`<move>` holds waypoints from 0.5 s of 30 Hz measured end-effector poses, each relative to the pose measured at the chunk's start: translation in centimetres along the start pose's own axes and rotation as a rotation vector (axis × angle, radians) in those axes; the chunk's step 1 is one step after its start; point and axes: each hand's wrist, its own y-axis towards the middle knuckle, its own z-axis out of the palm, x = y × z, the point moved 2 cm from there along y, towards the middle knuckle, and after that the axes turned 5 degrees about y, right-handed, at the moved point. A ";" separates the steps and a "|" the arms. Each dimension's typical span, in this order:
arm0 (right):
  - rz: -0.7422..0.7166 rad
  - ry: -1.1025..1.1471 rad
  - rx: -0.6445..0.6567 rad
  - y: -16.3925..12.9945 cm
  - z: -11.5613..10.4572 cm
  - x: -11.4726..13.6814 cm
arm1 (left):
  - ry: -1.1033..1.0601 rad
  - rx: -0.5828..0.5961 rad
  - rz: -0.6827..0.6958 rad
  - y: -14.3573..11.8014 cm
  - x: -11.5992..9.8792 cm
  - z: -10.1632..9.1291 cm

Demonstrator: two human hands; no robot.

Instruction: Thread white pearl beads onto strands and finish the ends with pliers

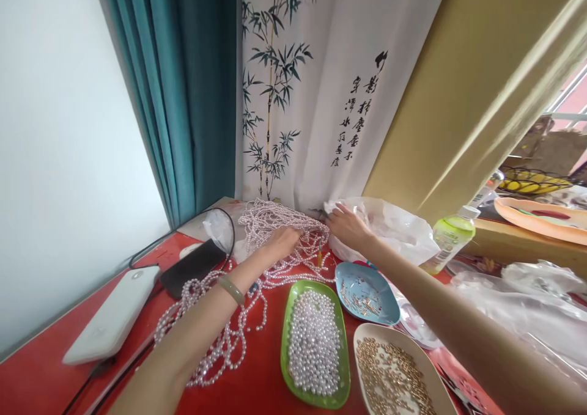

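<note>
My left hand [280,242] reaches into a heap of pinkish pearl strands [279,225] at the back of the red table [257,390], fingers closed among them. A green bangle [232,290] sits on that wrist. My right hand [347,227] is stretched to the far side of the heap, fingers touching the strands beside a white plastic bag [394,228]. More strands [215,335] trail toward me under the left forearm.
A green tray of loose pearls [288,317], a blue dish of small metal parts [385,299] and a beige tray of gold beads [435,378] stand near me. A white power bank [112,317], black phone [192,267], green-capped bottle [447,238] and clear bags [527,305] lie around.
</note>
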 end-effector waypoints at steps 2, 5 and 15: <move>0.053 0.023 0.005 -1.5 0.1 -0.5 | 0.018 -0.031 0.004 0.2 0.3 -0.1; 0.162 0.096 0.050 -3.2 -0.2 -0.7 | -0.033 -0.060 0.050 1.2 -0.2 -0.1; 0.322 0.255 0.180 -1.2 0.4 0.5 | -0.101 -0.233 0.221 3.9 -3.7 0.5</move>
